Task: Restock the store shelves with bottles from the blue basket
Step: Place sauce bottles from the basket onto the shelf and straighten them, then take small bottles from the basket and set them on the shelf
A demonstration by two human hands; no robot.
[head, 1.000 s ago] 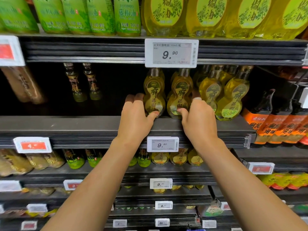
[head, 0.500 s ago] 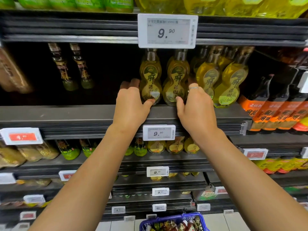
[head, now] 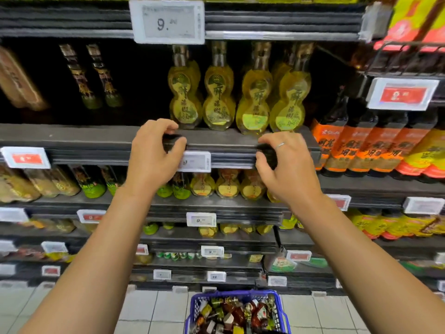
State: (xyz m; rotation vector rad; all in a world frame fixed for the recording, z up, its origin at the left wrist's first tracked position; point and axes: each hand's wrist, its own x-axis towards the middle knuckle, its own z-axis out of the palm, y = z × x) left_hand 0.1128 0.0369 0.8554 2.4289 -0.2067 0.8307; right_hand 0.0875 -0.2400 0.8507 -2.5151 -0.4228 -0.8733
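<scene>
Blue basket (head: 279, 307): plastic lattice walls, standing on the tiled floor below the shelves, loaded with small mixed bottles (head: 237, 314) lying jumbled, with red, yellow and dark contents. Gourd-shaped bottles (head: 238, 102): four in the front row, clear with yellow oil, dark necks, yellow-green labels. They stand upright, side by side, near the front edge of the dark shelf (head: 96, 138), with more of the same standing behind them.

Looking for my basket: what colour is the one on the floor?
Blue basket, bottom centre of the head view.
</scene>
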